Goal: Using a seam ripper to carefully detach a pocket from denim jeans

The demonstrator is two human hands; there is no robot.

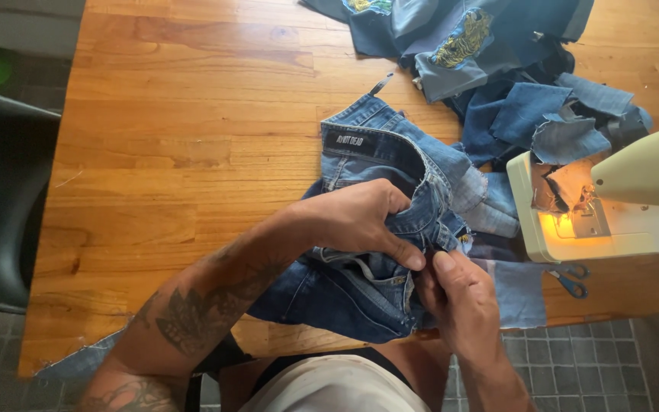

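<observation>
A pair of blue denim jeans point(375, 152) lies bunched on the wooden table point(184, 130), waistband turned toward the far side. My left hand point(360, 217) grips a fold of the denim near the fly, thumb pressed down. My right hand point(459, 294) pinches the same fold from below, its fingertips meeting the left thumb. Both hands are closed on the fabric at the table's front edge.
A cream sewing machine point(619, 206) with its lamp lit stands at the right, denim scraps point(566, 122) piled behind it. Blue-handled scissors point(571, 279) lie by its base. More dark fabric point(459, 38) lies at the back. A dark chair point(1, 198) stands left.
</observation>
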